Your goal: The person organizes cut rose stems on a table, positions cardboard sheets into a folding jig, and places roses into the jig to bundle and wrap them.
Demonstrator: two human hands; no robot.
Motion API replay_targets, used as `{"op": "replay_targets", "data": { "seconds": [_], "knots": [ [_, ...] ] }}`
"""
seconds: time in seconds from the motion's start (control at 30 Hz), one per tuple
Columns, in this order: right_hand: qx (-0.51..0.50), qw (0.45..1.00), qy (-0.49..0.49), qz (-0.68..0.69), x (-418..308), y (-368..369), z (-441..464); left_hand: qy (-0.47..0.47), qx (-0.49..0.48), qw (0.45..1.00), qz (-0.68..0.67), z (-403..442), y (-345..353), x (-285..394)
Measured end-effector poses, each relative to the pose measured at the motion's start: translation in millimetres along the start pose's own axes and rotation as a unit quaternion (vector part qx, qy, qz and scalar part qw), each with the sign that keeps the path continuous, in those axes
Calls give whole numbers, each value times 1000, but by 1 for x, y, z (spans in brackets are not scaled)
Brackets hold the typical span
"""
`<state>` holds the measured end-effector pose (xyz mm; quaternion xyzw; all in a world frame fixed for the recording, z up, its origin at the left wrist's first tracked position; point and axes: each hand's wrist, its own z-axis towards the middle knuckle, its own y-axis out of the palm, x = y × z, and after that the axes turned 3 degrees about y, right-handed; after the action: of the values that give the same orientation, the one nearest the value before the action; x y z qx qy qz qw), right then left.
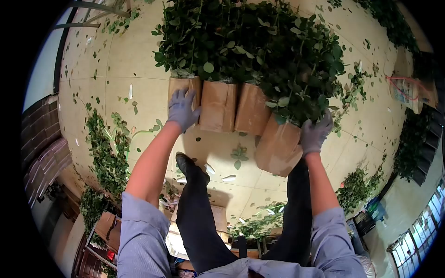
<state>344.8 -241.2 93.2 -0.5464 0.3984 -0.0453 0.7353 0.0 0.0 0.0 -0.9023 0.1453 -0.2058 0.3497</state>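
Several bundles of leafy cut stems, which look like roses, lie side by side on the floor. Brown cardboard wraps their lower ends. My left hand (184, 110), in a grey glove, rests with fingers spread on the leftmost wrap (195, 85). Beside it are two more cardboard wraps (218, 106) (251, 111). The rightmost bundle's wrap (278, 144) sits at an angle, closer to me than the others. My gloved right hand (317, 132) grips the right side of this bundle near the leaves (301, 92); its fingertips are partly hidden by foliage.
Loose leafy stems (107, 153) lie on the tiled floor (139, 99) at left, with more greenery (359, 187) at right. Scattered leaves surround the bundles. A metal frame (99, 9) stands at upper left. A carton with red strap (410, 92) is at far right.
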Motion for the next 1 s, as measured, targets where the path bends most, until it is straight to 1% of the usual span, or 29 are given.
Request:
{"op": "replay_targets", "data": {
  "seconds": [0.03,0.07,0.1,0.17,0.2,0.23,0.27,0.33,0.37,0.43,0.6,0.67,0.73,0.83,0.9,1.0],
  "knots": [
    [-4,1000,2,-5,-11,-8,3,34,30,999,10,5,-3,13],
    [-79,996,-49,0,-29,-4,2,68,60,996,19,8,-6,26],
    [-116,985,-124,39,-52,70,27,59,98,992,47,50,-34,5],
    [-222,967,-116,38,-73,134,28,18,59,992,109,53,-54,17],
    [-255,964,-67,-35,-77,157,34,16,56,992,109,55,-52,23],
    [-289,950,-14,-117,-73,171,40,-2,30,995,100,58,-43,34],
    [-291,948,-10,-127,-64,179,52,-16,7,996,90,65,-35,42],
    [-396,890,127,-187,-54,190,62,-8,-11,995,98,66,-24,47],
    [-400,887,132,-192,-49,190,57,-4,-23,994,110,65,-18,49],
    [-414,874,61,-247,-38,184,49,7,-31,995,99,66,-2,54],
    [-420,861,64,-279,-50,185,40,14,-21,995,93,59,8,48],
    [-422,858,54,-289,-47,189,23,20,-38,994,102,48,13,49],
    [-397,872,49,-281,-40,194,-1,31,-20,995,95,38,30,42],
    [-407,877,61,-250,-40,196,-33,43,-5,996,83,16,57,29],
    [-437,858,69,-259,-44,195,-56,42,-6,996,72,-3,72,21],
    [-440,851,81,-274,-44,191,-82,54,-3,997,63,-17,89,14]
  ]
}}
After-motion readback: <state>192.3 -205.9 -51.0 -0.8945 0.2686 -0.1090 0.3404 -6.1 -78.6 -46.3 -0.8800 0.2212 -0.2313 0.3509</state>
